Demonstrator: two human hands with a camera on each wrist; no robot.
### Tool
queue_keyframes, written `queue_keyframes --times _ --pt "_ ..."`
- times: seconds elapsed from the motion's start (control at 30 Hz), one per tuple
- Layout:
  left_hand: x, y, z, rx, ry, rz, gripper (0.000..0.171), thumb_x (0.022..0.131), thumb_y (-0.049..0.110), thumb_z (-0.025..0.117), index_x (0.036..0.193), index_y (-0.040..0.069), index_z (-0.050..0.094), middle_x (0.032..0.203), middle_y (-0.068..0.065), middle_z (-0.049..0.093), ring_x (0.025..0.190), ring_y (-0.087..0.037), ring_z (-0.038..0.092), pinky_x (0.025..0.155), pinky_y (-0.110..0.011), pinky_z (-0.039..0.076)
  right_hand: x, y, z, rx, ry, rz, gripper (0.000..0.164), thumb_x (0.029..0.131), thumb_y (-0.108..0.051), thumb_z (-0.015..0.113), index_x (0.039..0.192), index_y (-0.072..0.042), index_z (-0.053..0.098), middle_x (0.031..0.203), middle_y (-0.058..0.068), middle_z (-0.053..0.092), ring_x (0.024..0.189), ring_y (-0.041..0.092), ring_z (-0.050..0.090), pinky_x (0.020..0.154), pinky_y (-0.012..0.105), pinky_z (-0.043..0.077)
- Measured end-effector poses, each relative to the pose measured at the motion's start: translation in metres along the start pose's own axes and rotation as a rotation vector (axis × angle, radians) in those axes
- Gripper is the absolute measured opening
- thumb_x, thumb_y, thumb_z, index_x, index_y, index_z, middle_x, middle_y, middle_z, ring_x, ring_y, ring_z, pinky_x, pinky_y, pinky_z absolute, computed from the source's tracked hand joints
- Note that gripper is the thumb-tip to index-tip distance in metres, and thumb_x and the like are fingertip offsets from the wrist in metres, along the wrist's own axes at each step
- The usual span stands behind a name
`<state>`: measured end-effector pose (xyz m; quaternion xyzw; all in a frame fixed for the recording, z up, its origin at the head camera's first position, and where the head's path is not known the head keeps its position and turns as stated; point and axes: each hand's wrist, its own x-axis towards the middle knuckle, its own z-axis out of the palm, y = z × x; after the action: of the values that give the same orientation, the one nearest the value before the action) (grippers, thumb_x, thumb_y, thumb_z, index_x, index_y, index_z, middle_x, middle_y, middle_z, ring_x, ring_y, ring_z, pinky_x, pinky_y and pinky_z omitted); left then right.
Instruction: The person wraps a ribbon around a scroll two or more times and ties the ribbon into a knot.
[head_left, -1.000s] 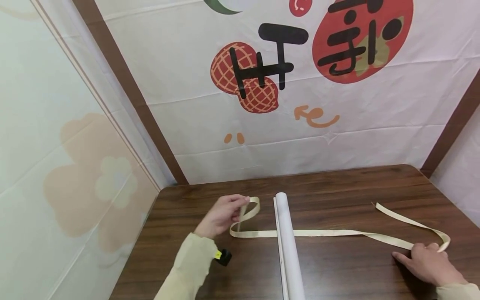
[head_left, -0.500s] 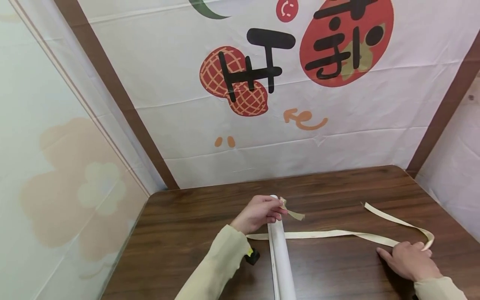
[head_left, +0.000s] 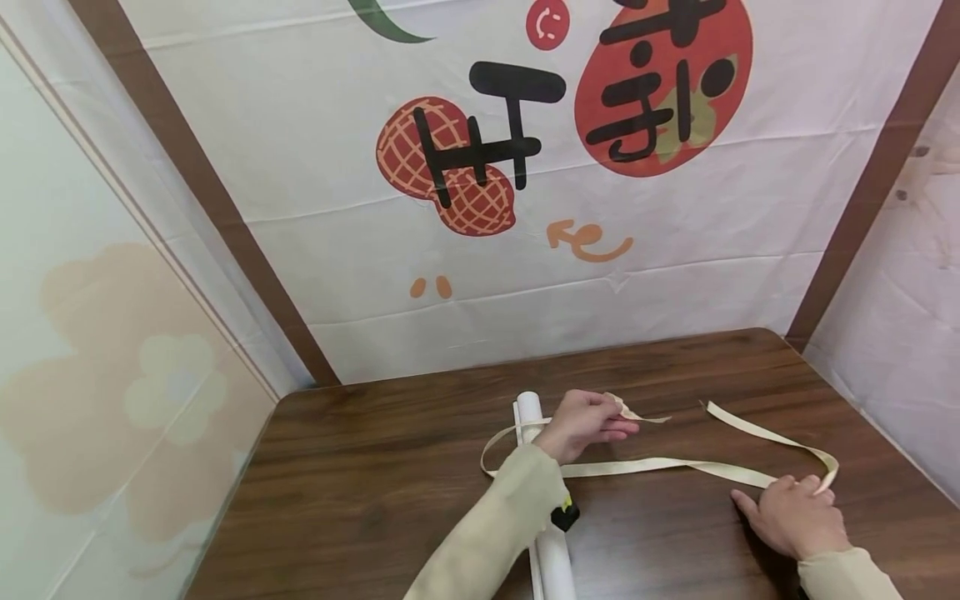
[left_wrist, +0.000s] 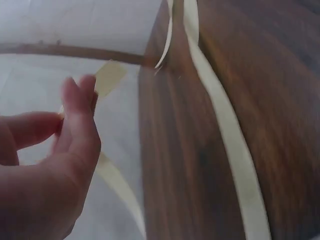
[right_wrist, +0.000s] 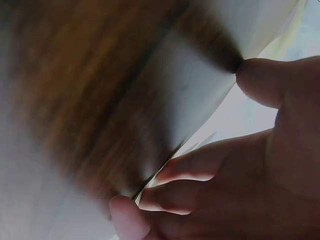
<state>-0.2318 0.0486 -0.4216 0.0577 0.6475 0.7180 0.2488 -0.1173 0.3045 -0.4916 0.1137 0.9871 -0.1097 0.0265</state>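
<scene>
Left hand [head_left: 581, 425] pinched the ribbon [head_left: 630, 467] near one end, its loop left of the roll [head_left: 555, 558]; right hand [head_left: 801, 518], thumb apart, rested on its right stretch. It seemed light, limp, best pinched near ends.

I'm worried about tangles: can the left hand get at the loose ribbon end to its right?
Probably yes: the loose ribbon end looks close to the left hand, with only tabletop and the held ribbon tip between; it may need to release that first.
</scene>
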Motion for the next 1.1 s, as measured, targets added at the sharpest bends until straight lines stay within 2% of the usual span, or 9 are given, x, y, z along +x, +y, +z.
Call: queue_keyframes --times 0.17,0.4,0.53,0.6,0.7,0.8,0.87,1.0,1.1 --pt "0.009 -0.006 0.015 -0.029 0.014 -0.007 0.019 0.092 0.000 0.057 0.106 -0.008 0.066 0.102 -0.025 0.071 0.093 -0.029 0.072 0.074 -0.028 0.058 0.000 -0.006 0.002 -0.001 0.005 -0.003 0.083 0.093 -0.045 0.053 0.108 0.035 0.036 0.090 0.051 0.035 0.076 0.060 0.046 0.060 0.060 0.044" --pt "0.008 -0.013 0.020 0.062 -0.107 -0.059 0.026 0.095 0.002 0.055 0.119 -0.006 0.058 0.122 -0.023 0.061 0.114 -0.037 0.062 0.089 -0.035 0.054 -0.001 -0.008 0.003 -0.014 0.020 -0.014 0.083 0.092 -0.044 0.055 0.107 0.036 0.037 0.090 0.051 0.035 0.075 0.059 0.046 0.060 0.060 0.044" --pt "0.005 -0.018 0.018 0.164 -0.124 -0.037 0.029 0.093 0.002 0.057 0.120 -0.009 0.058 0.120 -0.027 0.062 0.111 -0.038 0.063 0.089 -0.036 0.054 -0.001 -0.008 0.004 -0.023 0.028 -0.020 0.083 0.092 -0.044 0.054 0.107 0.036 0.037 0.091 0.052 0.035 0.076 0.059 0.046 0.060 0.059 0.044" --pt "0.003 -0.021 0.016 0.282 -0.122 -0.008 0.027 0.092 0.003 0.059 0.116 -0.009 0.061 0.113 -0.026 0.067 0.103 -0.035 0.067 0.084 -0.034 0.056 -0.001 -0.007 0.005 -0.027 0.020 -0.018 0.084 0.092 -0.045 0.053 0.108 0.036 0.036 0.092 0.053 0.035 0.077 0.060 0.046 0.060 0.060 0.044" --pt "0.000 -0.024 0.014 0.564 -0.101 0.058 0.020 0.089 0.009 0.066 0.105 -0.001 0.070 0.097 -0.012 0.073 0.086 -0.019 0.070 0.076 -0.023 0.055 -0.001 -0.006 0.004 -0.029 0.016 -0.012 0.084 0.092 -0.045 0.053 0.109 0.036 0.036 0.093 0.054 0.034 0.078 0.061 0.046 0.061 0.061 0.044" --pt "0.000 -0.028 0.014 0.866 -0.079 0.138 0.014 0.085 0.016 0.070 0.096 0.007 0.074 0.087 0.000 0.072 0.074 -0.006 0.062 0.069 -0.015 0.047 -0.001 -0.005 0.003 -0.026 0.014 -0.007 0.085 0.092 -0.045 0.053 0.109 0.036 0.036 0.093 0.054 0.034 0.079 0.061 0.046 0.062 0.061 0.045" --pt "0.000 -0.031 0.014 1.030 -0.076 0.182 0.015 0.083 0.019 0.070 0.096 0.010 0.075 0.086 0.004 0.071 0.073 -0.002 0.057 0.069 -0.013 0.044 -0.001 -0.004 0.002 -0.025 0.008 -0.003 0.086 0.092 -0.046 0.053 0.109 0.036 0.035 0.094 0.054 0.034 0.079 0.061 0.046 0.062 0.061 0.045" --pt "0.001 -0.035 0.019 1.267 -0.086 0.242 0.019 0.081 0.021 0.070 0.098 0.012 0.073 0.089 0.006 0.072 0.077 -0.001 0.058 0.070 -0.012 0.044 -0.003 -0.004 0.000 -0.022 -0.005 0.009 0.087 0.092 -0.047 0.053 0.110 0.036 0.035 0.094 0.054 0.034 0.079 0.061 0.045 0.062 0.061 0.045" --pt "0.000 -0.036 0.026 1.425 -0.094 0.280 0.009 0.080 0.021 0.069 0.086 0.014 0.069 0.081 0.006 0.068 0.072 -0.003 0.056 0.063 -0.014 0.044 -0.004 -0.003 -0.001 -0.019 -0.009 0.017 0.087 0.092 -0.047 0.053 0.110 0.036 0.034 0.094 0.053 0.033 0.079 0.061 0.045 0.062 0.061 0.045"
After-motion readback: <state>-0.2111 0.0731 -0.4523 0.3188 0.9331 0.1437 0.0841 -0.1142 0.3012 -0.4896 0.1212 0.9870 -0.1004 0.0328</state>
